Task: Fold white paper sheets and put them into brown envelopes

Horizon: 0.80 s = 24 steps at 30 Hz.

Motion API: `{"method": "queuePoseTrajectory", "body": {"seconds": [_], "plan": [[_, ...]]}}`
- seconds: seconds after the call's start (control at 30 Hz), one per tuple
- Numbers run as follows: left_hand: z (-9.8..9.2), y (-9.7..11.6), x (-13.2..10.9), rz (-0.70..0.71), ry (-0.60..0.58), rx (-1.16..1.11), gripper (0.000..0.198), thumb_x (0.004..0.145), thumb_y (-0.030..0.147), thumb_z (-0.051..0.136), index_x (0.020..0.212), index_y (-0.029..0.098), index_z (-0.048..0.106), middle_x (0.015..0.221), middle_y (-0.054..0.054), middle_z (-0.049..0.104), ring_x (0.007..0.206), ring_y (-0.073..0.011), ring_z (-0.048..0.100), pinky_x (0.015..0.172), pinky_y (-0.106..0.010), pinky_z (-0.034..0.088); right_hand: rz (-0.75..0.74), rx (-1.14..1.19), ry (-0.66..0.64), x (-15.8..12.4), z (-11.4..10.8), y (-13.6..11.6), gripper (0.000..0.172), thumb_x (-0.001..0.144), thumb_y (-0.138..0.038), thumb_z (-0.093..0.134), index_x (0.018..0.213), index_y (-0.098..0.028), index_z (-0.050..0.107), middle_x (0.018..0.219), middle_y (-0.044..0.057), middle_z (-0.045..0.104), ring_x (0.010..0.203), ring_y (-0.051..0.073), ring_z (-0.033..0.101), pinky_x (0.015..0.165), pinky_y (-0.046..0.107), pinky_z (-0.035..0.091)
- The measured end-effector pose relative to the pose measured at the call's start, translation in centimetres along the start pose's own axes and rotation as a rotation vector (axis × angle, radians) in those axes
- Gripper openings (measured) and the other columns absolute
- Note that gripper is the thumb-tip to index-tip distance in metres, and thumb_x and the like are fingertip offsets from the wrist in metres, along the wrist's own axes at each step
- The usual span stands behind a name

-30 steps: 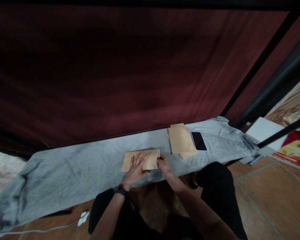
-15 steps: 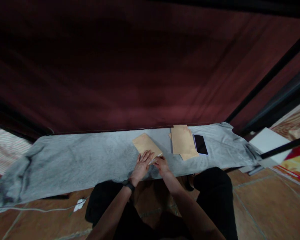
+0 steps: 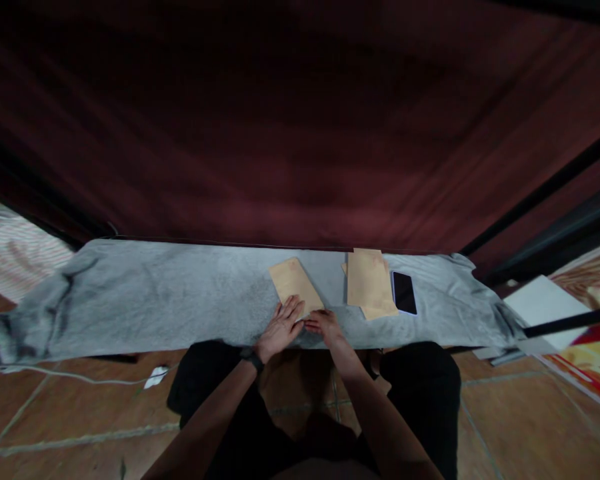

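A tan paper envelope point(image 3: 296, 280) lies at a slant on the grey cloth, its near end under my hands. My left hand point(image 3: 283, 327) rests flat across its lower left part, fingers stretched out and slightly apart; a dark band circles the wrist. At the near edge, my right hand point(image 3: 324, 324) has its fingers together and bent inward against the paper, close to the left fingertips. The fold under the fingers is partly hidden. To the right, several similar tan envelopes point(image 3: 367, 279) lie in an uneven stack, beside a phone point(image 3: 404, 293) with a dark screen.
Grey cloth point(image 3: 180, 293) covers the long, narrow surface before me, with a dark red panel point(image 3: 280, 167) behind it. A white cable point(image 3: 95, 381) and a white scrap point(image 3: 156, 377) are on the tiled floor at left. A white board point(image 3: 547, 310) stands at right.
The view has shifted slightly. The white strip at the envelope's near edge shows less now, and my right fingers have moved along that edge toward my left hand.
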<state>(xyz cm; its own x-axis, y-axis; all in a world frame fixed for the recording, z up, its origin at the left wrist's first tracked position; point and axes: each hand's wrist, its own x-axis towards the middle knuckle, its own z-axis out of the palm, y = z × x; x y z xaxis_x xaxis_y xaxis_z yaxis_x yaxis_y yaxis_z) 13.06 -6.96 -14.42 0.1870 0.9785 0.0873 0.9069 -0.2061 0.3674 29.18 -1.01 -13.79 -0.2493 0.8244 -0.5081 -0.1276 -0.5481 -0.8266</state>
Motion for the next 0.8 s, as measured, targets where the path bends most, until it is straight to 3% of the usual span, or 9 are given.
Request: {"method": "queuePoseTrajectory", "body": {"seconds": [0.13, 0.37, 0.5, 0.63, 0.7, 0.8], "plan": [[0.2, 0.1, 0.3, -0.051, 0.005, -0.037, 0.053, 0.103, 0.034, 0.032, 0.154, 0.020, 0.032, 0.162, -0.010, 0.032, 0.151, -0.0218, 0.024, 0.122, -0.046, 0.023, -0.001, -0.031, 0.005, 0.1, 0.1, 0.0, 0.021, 0.070, -0.034, 0.073, 0.067, -0.021, 0.057, 0.056, 0.001, 0.066, 0.056, 0.019, 0.068, 0.053, 0.029, 0.058], [-0.6, 0.4, 0.8, -0.043, -0.047, 0.000, 0.049, 0.098, 0.024, 0.039, 0.146, 0.019, 0.044, 0.158, -0.011, 0.040, 0.148, -0.0239, 0.031, 0.121, -0.046, 0.026, -0.006, -0.110, -0.012, -0.2, -0.1, -0.3, 0.020, 0.072, -0.037, 0.071, 0.070, -0.022, 0.058, 0.061, 0.002, 0.068, 0.058, 0.020, 0.069, 0.055, 0.031, 0.059], [-1.3, 0.7, 0.9, -0.029, -0.094, 0.025, 0.053, 0.093, 0.018, 0.043, 0.145, 0.021, 0.044, 0.157, -0.010, 0.041, 0.147, -0.0246, 0.033, 0.120, -0.046, 0.027, -0.021, -0.220, -0.047, -0.7, -0.9, -0.2, 0.022, 0.079, -0.040, 0.064, 0.072, -0.020, 0.061, 0.064, 0.005, 0.071, 0.058, 0.020, 0.069, 0.057, 0.032, 0.058], [-1.4, 1.3, 0.8, -0.058, -0.107, 0.060, 0.052, 0.090, 0.015, 0.043, 0.141, 0.020, 0.049, 0.155, -0.011, 0.043, 0.146, -0.0263, 0.035, 0.121, -0.049, 0.025, -0.105, -0.401, -0.029, -0.9, -2.4, -0.5, 0.025, 0.084, -0.038, 0.060, 0.067, -0.020, 0.062, 0.055, 0.004, 0.066, 0.053, 0.019, 0.064, 0.058, 0.033, 0.055], [-1.3, 1.5, 0.6, -0.071, -0.084, 0.071, 0.053, 0.089, 0.013, 0.042, 0.141, 0.023, 0.050, 0.155, -0.009, 0.044, 0.146, -0.0267, 0.035, 0.122, -0.052, 0.022, -0.212, -0.483, 0.014, -0.9, -3.0, -0.9, 0.019, 0.083, -0.035, 0.063, 0.069, -0.022, 0.064, 0.061, 0.004, 0.069, 0.066, 0.021, 0.069, 0.070, 0.034, 0.057], [-1.5, 1.7, 0.4, -0.070, -0.050, 0.065, 0.058, 0.087, 0.011, 0.042, 0.143, 0.026, 0.048, 0.153, -0.008, 0.046, 0.146, -0.0266, 0.034, 0.123, -0.055, 0.014, -0.447, -0.582, 0.035, -0.7, -3.3, -1.4, 0.014, 0.084, -0.029, 0.060, 0.092, -0.024, 0.071, 0.100, 0.008, 0.075, 0.106, 0.024, 0.067, 0.099, 0.040, 0.050]]}}
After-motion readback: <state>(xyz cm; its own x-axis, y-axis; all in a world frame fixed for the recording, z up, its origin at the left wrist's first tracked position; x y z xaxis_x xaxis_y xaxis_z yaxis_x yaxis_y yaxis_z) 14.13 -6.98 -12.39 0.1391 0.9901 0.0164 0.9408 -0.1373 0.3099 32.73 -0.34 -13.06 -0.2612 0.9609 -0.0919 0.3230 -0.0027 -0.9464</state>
